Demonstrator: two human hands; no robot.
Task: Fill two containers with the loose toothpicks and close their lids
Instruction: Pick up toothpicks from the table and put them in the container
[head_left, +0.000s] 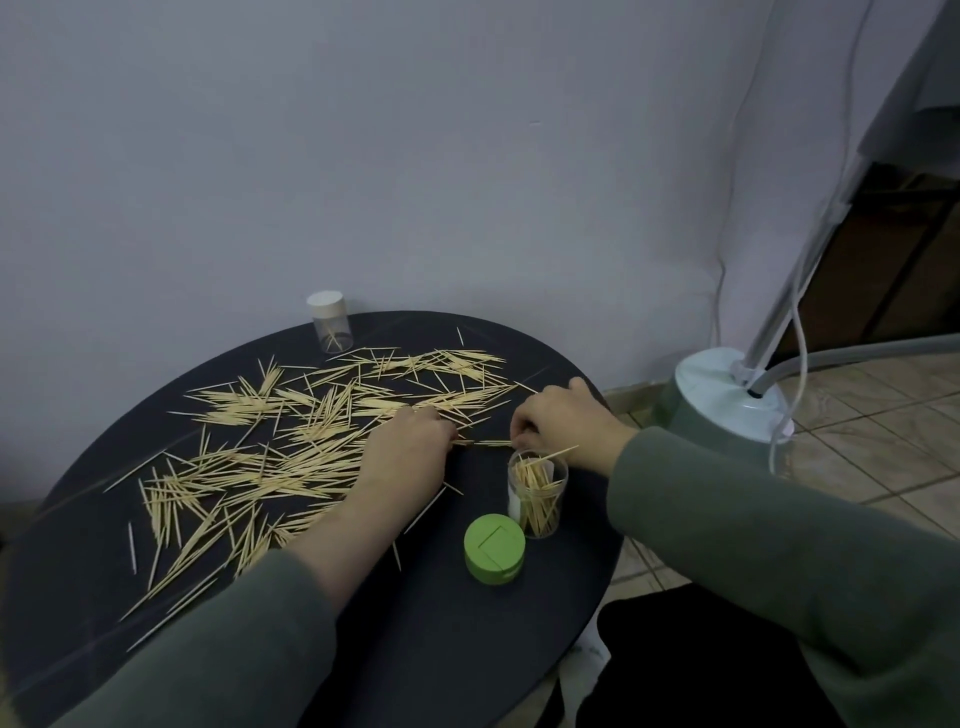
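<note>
Gathering toothpicks beside open jar, lid off.
Both hands (405, 447) (563, 421) pinch toothpicks (260, 457) on counter (441, 649); right wrist overhangs part-filled jar (537, 493) (could topple it). Green lid (493, 548) just near-left; second jar (331, 321) far, capped.

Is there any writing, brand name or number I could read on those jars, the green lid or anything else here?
None can be read.
Open container: a white patch on its side, perhaps a label, shows no legible print.
Green lid: only a plain square outline, no letters.
Capped container: no print visible.
</note>
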